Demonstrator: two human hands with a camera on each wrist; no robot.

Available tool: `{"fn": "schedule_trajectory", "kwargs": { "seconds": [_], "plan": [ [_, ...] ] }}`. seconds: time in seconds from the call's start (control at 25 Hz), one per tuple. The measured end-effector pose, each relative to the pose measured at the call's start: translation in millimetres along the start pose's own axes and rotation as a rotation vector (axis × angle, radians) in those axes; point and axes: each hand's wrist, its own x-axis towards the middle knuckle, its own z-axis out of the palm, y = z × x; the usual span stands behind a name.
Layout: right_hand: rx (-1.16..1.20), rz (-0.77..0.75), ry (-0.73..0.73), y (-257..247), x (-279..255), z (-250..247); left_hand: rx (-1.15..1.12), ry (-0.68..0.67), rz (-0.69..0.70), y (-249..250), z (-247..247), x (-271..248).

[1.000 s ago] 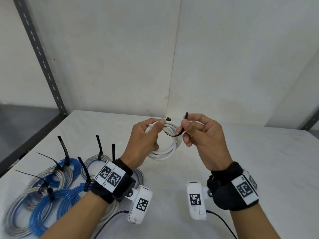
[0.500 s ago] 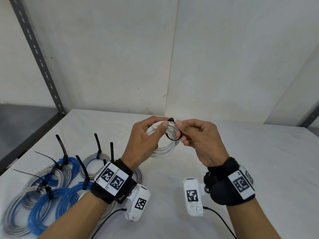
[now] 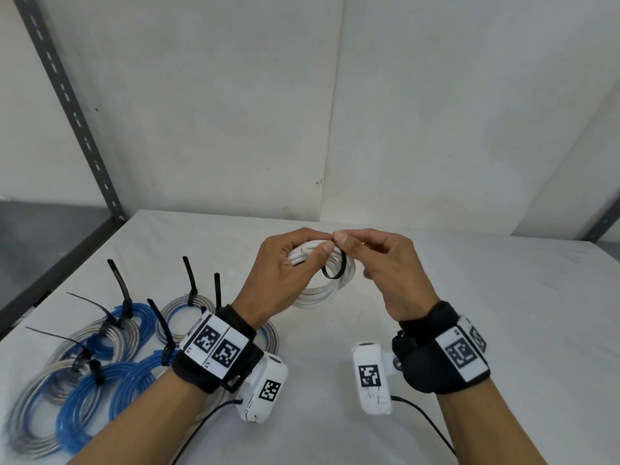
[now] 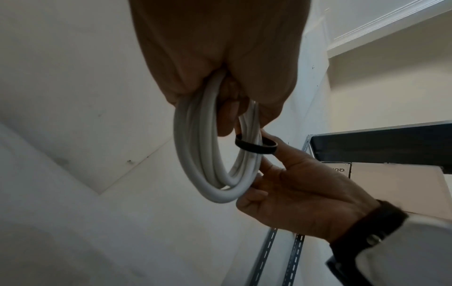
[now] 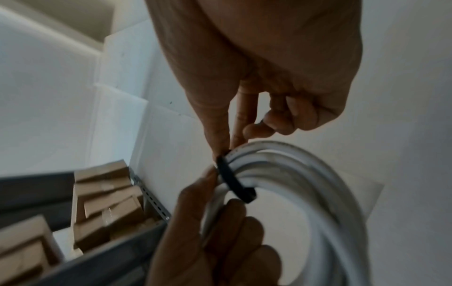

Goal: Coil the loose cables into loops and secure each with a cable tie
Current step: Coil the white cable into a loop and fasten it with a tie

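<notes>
My left hand (image 3: 295,260) grips a white cable coil (image 3: 322,292) held upright above the white table (image 3: 503,313). A black cable tie (image 3: 335,270) loops around the coil's strands near the top. My right hand (image 3: 362,246) pinches the tie's ends between thumb and forefinger right beside my left thumb. From the left wrist view the white coil (image 4: 208,154) hangs from my fingers with the black tie (image 4: 257,148) circling its right side. The right wrist view shows the tie (image 5: 234,180) wrapped over the coil (image 5: 305,183), its top hidden between my fingertips (image 5: 220,143).
Several blue and grey coils (image 3: 87,360), each bound with a black tie whose tail sticks up, lie at the table's left front. A dark metal upright (image 3: 70,105) rises at the back left. Wrist camera cords trail near the front edge.
The tie's two ends stood apart a second ago; now they are brought together at the top of the coil and the loop is closed around the strands. Both hands moved slightly closer.
</notes>
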Motion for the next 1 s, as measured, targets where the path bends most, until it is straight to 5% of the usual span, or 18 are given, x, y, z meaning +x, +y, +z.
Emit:
{"fn": "schedule_trajectory", "kwargs": {
  "seconds": [0.28, 0.44, 0.6, 1.0],
  "plan": [
    [0.290, 0.183, 0.059, -1, 6, -10, -0.141, -0.077, -0.165, 5, 9, -4],
    [0.252, 0.086, 0.218, 1, 9, -18, -0.172, -0.141, -0.229, 8, 16, -10],
    [0.144, -0.053, 0.219, 0, 5, -8, -0.178, -0.138, -0.246, 9, 16, -8],
    [0.126, -0.101, 0.225, 4, 7, -7, -0.090, -0.156, -0.241, 7, 20, -8]
  ]
}}
